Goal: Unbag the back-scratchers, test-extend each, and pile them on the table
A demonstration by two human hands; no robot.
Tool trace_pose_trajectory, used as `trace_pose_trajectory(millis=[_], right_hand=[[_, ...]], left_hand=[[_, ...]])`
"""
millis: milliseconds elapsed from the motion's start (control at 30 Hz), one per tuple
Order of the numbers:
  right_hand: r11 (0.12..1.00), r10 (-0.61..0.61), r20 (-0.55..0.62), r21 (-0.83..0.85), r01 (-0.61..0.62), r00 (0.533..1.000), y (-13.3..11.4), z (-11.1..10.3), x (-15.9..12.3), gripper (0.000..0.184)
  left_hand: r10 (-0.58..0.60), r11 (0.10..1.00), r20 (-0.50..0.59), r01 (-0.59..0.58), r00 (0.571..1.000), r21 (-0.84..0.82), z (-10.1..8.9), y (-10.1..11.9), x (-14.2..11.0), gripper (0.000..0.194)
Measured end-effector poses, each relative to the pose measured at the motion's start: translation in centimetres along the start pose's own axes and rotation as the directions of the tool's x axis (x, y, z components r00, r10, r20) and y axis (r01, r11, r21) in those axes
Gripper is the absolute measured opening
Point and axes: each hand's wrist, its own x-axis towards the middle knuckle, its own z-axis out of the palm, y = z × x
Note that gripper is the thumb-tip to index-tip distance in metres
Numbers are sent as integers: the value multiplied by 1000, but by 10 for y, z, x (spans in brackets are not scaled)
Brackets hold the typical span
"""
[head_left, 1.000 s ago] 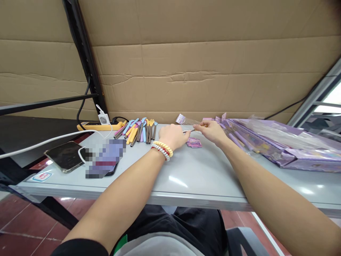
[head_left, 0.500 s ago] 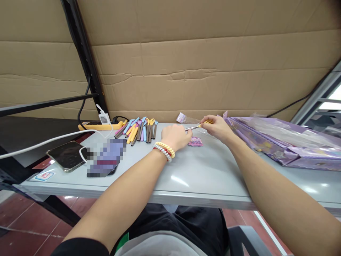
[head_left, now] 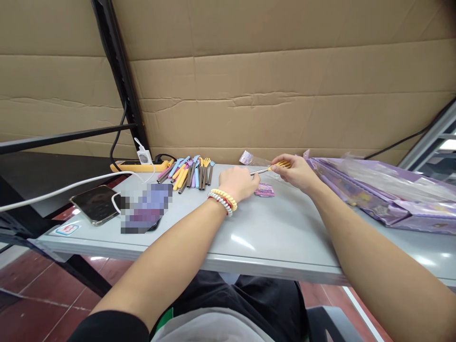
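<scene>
A small fork (head_left: 263, 170) with a yellow pronged head and a thin metal shaft lies stretched between my hands, just above the table. My left hand (head_left: 237, 183), wearing several coiled bands at the wrist, pinches the shaft end. Near the yellow head, the fingers of my right hand (head_left: 294, 172) are closed on the same fork. Below it on the table is a small pink-purple printed card (head_left: 264, 190). Behind the hands lies a clear plastic wrapper with a purple printed end (head_left: 246, 157). Left of my left hand is a pile of coloured forks and handles (head_left: 187, 175).
A purple printed box (head_left: 374, 199) with clear plastic on it occupies the table's right side. At left are a dark phone (head_left: 94, 204), a blurred phone (head_left: 147, 206), a white cable and a yellow power strip (head_left: 142, 166). A cardboard wall (head_left: 249, 71) stands behind.
The camera view has shifted slightly, moving the scene a little to the right. Both hands keep hold of the fork, and more of its yellow prongs show past my right fingers.
</scene>
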Motion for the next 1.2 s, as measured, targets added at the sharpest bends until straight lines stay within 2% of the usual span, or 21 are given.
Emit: trace_pose_trajectory(millis=[200,400,533,733,933,1200], right_hand=[[999,-36,3,-20,36,999,4,0,2,36],[999,29,35,-41,-27,999,-2,1,-1,34],[994,21,17,-104,-19,1000,0,2,-2,34],[998,-10,40,-64,13,999,4,0,-2,35],[996,-15,32,-84,18,999,1,1,-3,36],[999,-25,-12,-21,24,1000,2,0,-2,28]], left_hand=[[5,1000,-6,-5,1000,-1,1,-1,0,53],[16,1000,4,-16,1000,12,1,0,0,53],[20,1000,5,-20,1000,12,-1,1,-1,54],[30,999,21,-29,999,-38,-2,2,-3,63],[42,998,26,-41,999,-46,-1,3,-3,63],[-12,998,-27,10,1000,-64,0,9,-4,60]])
